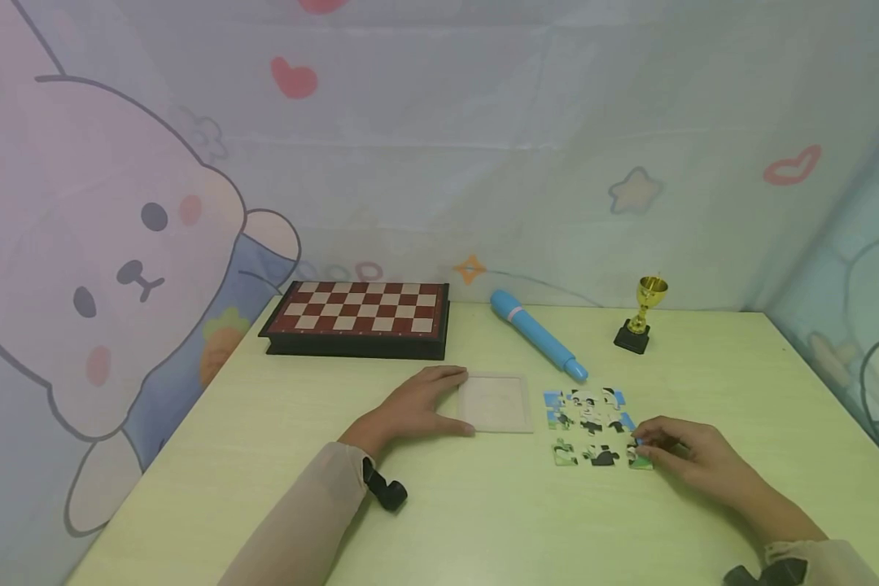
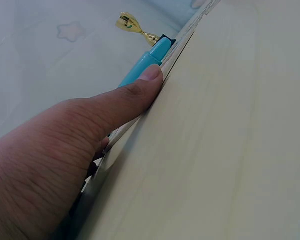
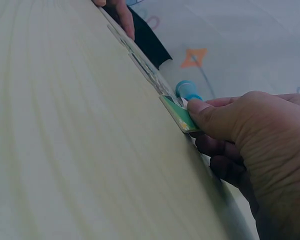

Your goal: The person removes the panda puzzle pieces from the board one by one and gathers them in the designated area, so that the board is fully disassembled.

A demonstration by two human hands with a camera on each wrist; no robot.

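A pale, square puzzle tray (image 1: 495, 404) lies on the table. My left hand (image 1: 423, 403) rests at its left side, index fingertip by the upper corner and thumb by the lower one. In the left wrist view, the straight thumb (image 2: 125, 102) lies along the tray's edge. Panda jigsaw pieces (image 1: 590, 415) are laid out in rows right of the tray. My right hand (image 1: 696, 456) pinches the lower right puzzle piece (image 1: 640, 458) between thumb and fingers. Its green corner (image 3: 182, 117) shows under the thumb in the right wrist view, close over the table.
A red-and-white chessboard box (image 1: 359, 309) stands at the back left. Behind the tray and pieces lies a blue capped marker-like tube (image 1: 538, 334), slanted. A small gold trophy cup (image 1: 639, 313) on a black base stands at the back right. A patterned cloth (image 1: 439, 146) hangs behind the table.
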